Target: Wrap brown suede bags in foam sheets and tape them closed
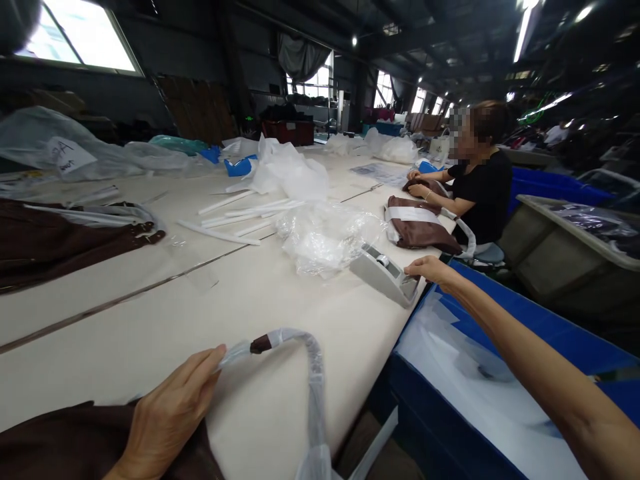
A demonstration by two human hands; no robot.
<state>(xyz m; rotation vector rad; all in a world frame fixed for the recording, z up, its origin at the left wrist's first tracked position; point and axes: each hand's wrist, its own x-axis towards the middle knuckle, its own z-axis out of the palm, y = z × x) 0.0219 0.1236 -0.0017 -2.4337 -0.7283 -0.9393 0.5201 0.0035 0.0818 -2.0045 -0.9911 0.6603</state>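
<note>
My left hand [173, 407], fingers closed, grips the plastic-wrapped end of a bag strap [315, 363] above the white table. From there the strap curves right and down past the table edge, wrapped in clear film with a bit of brown showing. Under my left wrist lies a dark brown bag [60, 443], cut off by the frame. My right hand [433, 270] reaches out to a grey tape dispenser [385, 273] near the table's right edge. Its fingers are pinched at the dispenser's near end; what lies between them is too small to make out.
Crumpled clear plastic [325, 237] and white strips [240, 217] lie mid-table. Another brown bag [65, 240] is at left. A co-worker [483, 180] handles brown material beside a wrapped brown bag [420, 223]. A blue bin [430, 400] with white sheets stands below my right arm.
</note>
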